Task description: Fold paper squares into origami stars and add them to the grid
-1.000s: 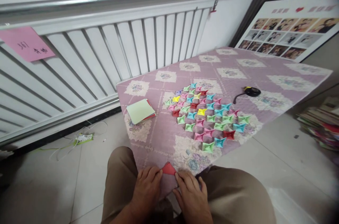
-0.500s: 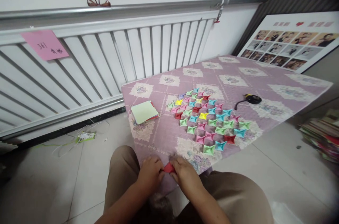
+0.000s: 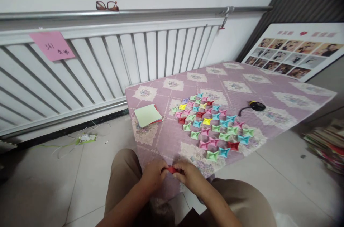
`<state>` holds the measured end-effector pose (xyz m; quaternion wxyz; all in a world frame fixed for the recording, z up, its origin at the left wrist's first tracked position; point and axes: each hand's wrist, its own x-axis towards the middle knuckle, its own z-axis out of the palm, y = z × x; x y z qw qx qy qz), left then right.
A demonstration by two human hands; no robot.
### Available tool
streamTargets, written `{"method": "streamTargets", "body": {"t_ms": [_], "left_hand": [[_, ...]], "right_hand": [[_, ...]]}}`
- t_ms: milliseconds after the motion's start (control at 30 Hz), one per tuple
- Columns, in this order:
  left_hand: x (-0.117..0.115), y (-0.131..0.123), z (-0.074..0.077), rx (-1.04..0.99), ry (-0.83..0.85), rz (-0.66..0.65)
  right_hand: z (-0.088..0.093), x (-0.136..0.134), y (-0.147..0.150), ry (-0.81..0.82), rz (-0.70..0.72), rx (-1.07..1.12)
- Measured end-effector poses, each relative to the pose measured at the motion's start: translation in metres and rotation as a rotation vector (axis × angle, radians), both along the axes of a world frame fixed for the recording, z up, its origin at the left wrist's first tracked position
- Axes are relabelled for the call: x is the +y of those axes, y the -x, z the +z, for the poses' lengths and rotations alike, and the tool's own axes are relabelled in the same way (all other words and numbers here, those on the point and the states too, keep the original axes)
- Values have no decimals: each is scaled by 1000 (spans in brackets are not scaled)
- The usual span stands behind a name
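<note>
My left hand (image 3: 156, 174) and right hand (image 3: 190, 176) pinch folded red paper (image 3: 172, 169), probably light, crushable, best held at nine and three o'clock.

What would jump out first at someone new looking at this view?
Probably the many-coloured folded papers spread across the middle of the purple patterned tablecloth. Next, the small red paper held between the left hand and right hand at the near end. A bright pink note also stands out on the white radiator, upper left.
</note>
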<state>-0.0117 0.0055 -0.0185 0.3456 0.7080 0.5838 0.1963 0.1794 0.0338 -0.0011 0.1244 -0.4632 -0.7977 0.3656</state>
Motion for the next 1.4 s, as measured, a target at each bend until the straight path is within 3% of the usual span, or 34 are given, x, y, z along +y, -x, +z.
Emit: {"method": "streamTargets", "body": {"t_ms": [567, 1000, 1200, 1400], "left_hand": [[9, -5, -2, -96, 44, 85], [-1, -12, 10, -64, -26, 139], [-13, -20, 35, 161, -90, -92], [-6, -19, 45, 309, -87, -175]], "right_hand": [[8, 5, -1, -32, 50, -19], [7, -3, 20, -202, -214, -147], [17, -10, 25, -212, -308, -92], [23, -16, 26, -153, -315, 33]]}}
